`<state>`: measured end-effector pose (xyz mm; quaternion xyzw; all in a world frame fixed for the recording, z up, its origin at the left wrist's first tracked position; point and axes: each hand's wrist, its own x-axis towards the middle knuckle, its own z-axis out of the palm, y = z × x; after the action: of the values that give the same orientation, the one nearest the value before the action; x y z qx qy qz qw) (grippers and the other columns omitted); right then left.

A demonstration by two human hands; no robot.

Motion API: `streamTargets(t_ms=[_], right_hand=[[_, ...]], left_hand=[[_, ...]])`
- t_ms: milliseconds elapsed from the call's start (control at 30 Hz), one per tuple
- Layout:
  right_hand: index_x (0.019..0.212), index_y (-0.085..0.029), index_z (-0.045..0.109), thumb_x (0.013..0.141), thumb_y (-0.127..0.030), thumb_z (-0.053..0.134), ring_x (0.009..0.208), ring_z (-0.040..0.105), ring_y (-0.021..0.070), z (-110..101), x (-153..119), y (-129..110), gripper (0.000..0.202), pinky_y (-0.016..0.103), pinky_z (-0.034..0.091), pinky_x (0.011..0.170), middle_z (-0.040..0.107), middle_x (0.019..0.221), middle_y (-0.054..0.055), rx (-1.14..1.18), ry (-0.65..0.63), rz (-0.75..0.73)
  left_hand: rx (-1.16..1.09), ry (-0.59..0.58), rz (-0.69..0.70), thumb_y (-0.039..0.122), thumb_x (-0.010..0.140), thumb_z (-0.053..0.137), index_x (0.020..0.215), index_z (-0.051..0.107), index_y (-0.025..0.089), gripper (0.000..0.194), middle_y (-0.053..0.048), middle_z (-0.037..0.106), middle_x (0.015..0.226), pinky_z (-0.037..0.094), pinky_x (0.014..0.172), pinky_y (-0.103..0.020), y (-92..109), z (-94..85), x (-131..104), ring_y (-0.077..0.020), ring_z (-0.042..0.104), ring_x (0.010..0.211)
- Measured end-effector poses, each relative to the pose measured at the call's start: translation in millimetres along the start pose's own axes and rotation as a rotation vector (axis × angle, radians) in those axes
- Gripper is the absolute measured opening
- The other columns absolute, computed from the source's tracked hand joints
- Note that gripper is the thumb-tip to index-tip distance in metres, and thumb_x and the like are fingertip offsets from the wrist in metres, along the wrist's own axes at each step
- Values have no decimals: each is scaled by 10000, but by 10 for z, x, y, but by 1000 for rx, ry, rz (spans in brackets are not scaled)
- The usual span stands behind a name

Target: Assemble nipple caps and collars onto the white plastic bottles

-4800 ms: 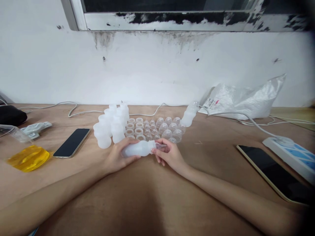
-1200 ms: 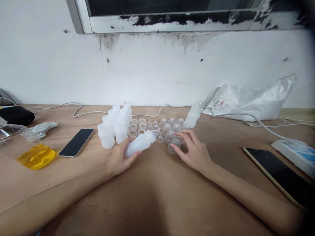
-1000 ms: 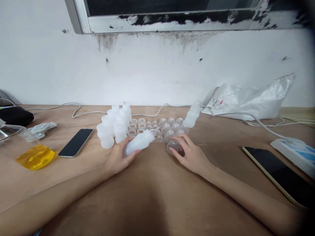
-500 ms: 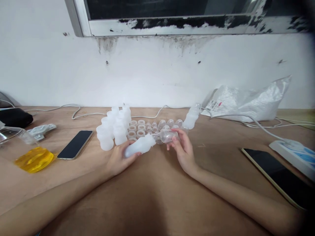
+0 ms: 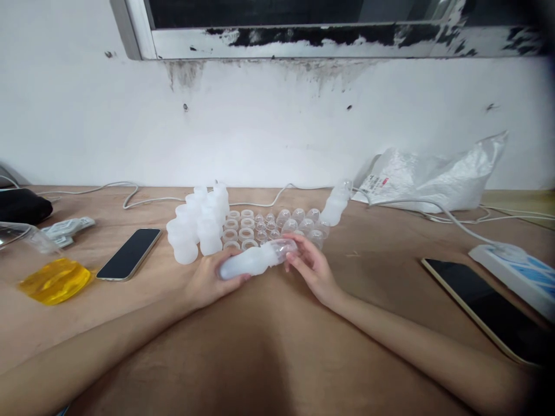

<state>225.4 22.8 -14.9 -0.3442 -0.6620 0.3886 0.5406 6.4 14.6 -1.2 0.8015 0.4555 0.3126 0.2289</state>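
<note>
My left hand (image 5: 208, 278) grips a white plastic bottle (image 5: 245, 264) lying on its side just above the wooden table (image 5: 269, 346). My right hand (image 5: 313, 267) holds a clear dome cap (image 5: 284, 248) that sits over the bottle's neck. Behind the hands stand several white bottles (image 5: 197, 225) in a cluster, with rows of white rings (image 5: 239, 228) and clear dome caps (image 5: 303, 222) laid out beside them. One capped bottle (image 5: 335, 204) leans at the back right of the rows.
A phone (image 5: 128, 252) lies left of the bottles, with a yellow bag (image 5: 54, 280) and a clear container (image 5: 17, 237) further left. A tablet (image 5: 492, 312) and a power strip (image 5: 515, 271) lie at right. A white plastic bag (image 5: 429, 173) and cables (image 5: 130, 193) run along the wall.
My right hand picked a clear dome cap from the rows, carried it left and set it over the neck of the bottle held in my left hand.
</note>
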Motion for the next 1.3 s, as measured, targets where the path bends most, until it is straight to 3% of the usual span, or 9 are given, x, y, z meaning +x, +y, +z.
streamTargets(t_ms=[133,467,1100,1200,1300], right_hand=[[1051,-222,511,788,-345,523,561,495,96,-23,18,-4,291,274,462,575,568,817,16,-15,-37,66],[1043,-194,525,775,-352,537,569,521,107,-38,22,13,311,248,444,525,575,716,5,-36,-84,87],[1019,-255,527,752,-333,569,580,584,136,16,-31,-37,281,311,525,574,615,831,21,-88,-94,57],[1016,-272,538,731,-311,599,696,612,154,-1,1,-134,294,317,533,631,620,949,29,-81,-131,-6],[1009,-266,555,730,-295,605,865,599,187,-100,91,-358,285,331,521,712,622,987,37,-164,-149,-136]], left_hand=[[-12,-13,1,388,729,546,941,540,181,297,4,606,805,432,592,-225,-21,4,-2,-140,551,690],[0,-30,0,398,726,528,957,541,159,332,-16,611,797,447,593,-253,-26,1,-6,-156,558,677],[28,-46,60,398,740,526,1004,497,168,351,-29,610,887,464,666,-282,-24,-11,-40,-176,572,760],[19,-37,124,375,745,538,1029,460,174,357,-40,589,945,461,725,-301,-20,-15,-52,-185,566,824],[-39,-16,192,358,710,594,1136,364,185,514,-81,520,1088,469,754,-316,-46,11,-52,-209,537,924]])
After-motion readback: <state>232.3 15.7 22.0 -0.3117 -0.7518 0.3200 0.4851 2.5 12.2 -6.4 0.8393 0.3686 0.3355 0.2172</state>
